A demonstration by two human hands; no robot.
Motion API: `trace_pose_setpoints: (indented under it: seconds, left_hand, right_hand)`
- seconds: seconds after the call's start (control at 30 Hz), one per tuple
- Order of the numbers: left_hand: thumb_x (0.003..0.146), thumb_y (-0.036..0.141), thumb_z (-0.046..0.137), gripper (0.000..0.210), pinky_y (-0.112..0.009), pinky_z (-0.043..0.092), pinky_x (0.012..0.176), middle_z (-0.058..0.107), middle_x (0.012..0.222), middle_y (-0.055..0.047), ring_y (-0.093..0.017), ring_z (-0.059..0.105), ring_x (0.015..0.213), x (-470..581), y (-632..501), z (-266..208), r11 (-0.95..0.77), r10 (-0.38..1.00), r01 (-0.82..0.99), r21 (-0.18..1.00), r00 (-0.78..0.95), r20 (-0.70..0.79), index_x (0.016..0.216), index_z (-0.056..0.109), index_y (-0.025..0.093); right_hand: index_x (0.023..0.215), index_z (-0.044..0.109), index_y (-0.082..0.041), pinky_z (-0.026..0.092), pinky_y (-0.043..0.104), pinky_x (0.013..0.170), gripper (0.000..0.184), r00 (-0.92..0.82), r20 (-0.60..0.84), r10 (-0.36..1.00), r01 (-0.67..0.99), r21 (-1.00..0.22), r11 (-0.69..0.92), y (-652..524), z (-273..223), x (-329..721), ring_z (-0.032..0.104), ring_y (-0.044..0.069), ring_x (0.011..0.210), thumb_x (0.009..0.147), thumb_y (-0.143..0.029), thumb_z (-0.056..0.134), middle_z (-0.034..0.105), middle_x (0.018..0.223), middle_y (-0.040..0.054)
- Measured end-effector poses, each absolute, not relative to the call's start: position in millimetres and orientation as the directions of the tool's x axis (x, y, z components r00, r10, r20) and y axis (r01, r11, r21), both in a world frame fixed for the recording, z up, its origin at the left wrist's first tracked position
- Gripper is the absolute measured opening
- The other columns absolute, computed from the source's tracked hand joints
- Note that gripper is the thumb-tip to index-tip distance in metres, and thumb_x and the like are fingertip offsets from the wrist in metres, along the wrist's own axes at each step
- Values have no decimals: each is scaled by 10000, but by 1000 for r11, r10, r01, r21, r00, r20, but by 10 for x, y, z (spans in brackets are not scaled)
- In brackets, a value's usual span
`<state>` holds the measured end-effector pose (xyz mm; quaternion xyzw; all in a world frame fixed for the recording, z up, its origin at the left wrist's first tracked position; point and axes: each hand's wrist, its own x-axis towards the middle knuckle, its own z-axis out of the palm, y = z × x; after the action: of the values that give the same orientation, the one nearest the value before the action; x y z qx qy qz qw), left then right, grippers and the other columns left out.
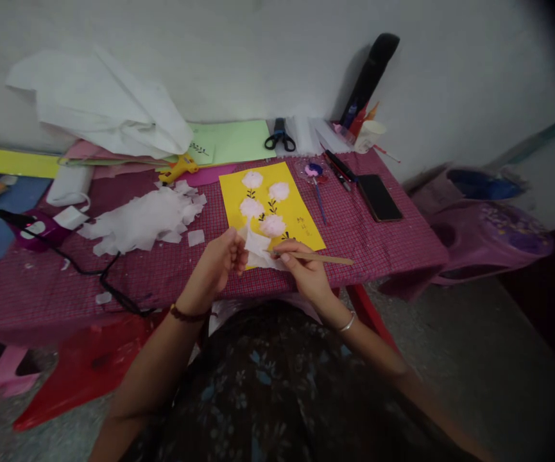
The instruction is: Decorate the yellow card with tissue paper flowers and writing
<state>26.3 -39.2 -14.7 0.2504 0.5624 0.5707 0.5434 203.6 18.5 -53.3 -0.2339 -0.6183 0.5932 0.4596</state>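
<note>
A piece of white tissue paper [256,244] is pinched in my left hand [224,260], over the lower edge of a yellow sheet [290,186]. My right hand [306,273] grips a thin wooden stick [332,258] that points right; its other end meets the tissue paper. On the yellow sheet are several pale pink tissue flowers [278,191] with small dark leaves [273,206] and some handwriting at the right. To the left lies a loose heap of white tissue squares [142,218], with a single square [196,237] beside it.
A yellow glue gun [179,169], scissors [280,136] and green paper [239,140] lie at the back. Rightward are a paint palette [314,170], a brush [320,202], pens [339,168], a phone [380,197] and a white cup [370,133]. A black cord [106,276] crosses the left side.
</note>
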Motion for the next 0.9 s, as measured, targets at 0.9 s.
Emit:
trace_pose_setpoints:
  seconds: [0.9]
  left_hand:
    - [792, 245, 632, 249, -219, 308, 507, 481, 526, 40, -94, 413, 522, 336, -776, 205, -8, 993, 541, 841, -95, 70, 567, 559, 170]
  right_hand:
    - [1040, 640, -247, 529, 348, 895, 161, -551, 182, 815, -204, -976, 79, 73, -247, 2105, 671, 162, 947, 891, -288, 596, 709, 976, 25]
